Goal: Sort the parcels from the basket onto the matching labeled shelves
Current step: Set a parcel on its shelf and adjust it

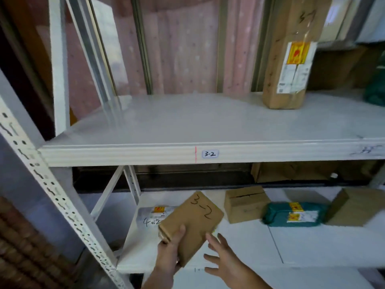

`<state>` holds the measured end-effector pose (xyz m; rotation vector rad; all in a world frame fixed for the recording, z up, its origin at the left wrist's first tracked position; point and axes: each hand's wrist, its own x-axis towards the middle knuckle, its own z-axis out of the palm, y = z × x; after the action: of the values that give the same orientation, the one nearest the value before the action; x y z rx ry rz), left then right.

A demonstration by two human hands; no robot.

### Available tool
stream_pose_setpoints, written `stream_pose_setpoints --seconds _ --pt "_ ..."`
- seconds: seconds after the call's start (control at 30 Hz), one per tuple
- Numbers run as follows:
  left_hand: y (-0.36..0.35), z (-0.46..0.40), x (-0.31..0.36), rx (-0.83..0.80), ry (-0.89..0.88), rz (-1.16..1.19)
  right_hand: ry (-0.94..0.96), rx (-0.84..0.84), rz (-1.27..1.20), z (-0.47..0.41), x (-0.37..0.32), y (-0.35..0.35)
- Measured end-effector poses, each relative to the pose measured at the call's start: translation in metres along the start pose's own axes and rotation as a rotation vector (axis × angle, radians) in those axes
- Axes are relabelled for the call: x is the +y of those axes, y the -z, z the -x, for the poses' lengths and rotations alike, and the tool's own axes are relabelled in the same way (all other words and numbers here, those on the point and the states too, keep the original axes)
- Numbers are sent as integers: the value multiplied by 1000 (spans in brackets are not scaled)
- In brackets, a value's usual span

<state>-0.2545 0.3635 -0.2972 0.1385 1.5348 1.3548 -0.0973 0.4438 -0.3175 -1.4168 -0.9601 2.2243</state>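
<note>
Head camera looks forward and down (close) at white shelving (187,130).

Your left hand (169,250) is covering the near corner of the brown parcel (192,224), which is hiding most of the white mailer (153,215) behind it. The tall carton (289,53) is running off the top edge. The green bag (375,88) is blurring at the right edge.

Pink patterned curtain (183,49) behind the rack, dark metal window frame (143,44), reddish-brown woven surface (18,247) at lower left
</note>
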Motion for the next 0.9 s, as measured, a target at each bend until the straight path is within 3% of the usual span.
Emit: stream_pose_setpoints --seconds 0.23,0.4,0.6,0.9 --pt "-56 52 -14 -185 -26 -29 197 67 -99 54 -24 27" --pt "-62 93 -7 -222 -92 -60 307 61 46 117 -44 75" --pt "-99 158 -12 -409 -131 -311 306 -3 257 183 -52 122" --pt "-152 221 -14 -476 -242 -279 444 53 505 252 -54 155"
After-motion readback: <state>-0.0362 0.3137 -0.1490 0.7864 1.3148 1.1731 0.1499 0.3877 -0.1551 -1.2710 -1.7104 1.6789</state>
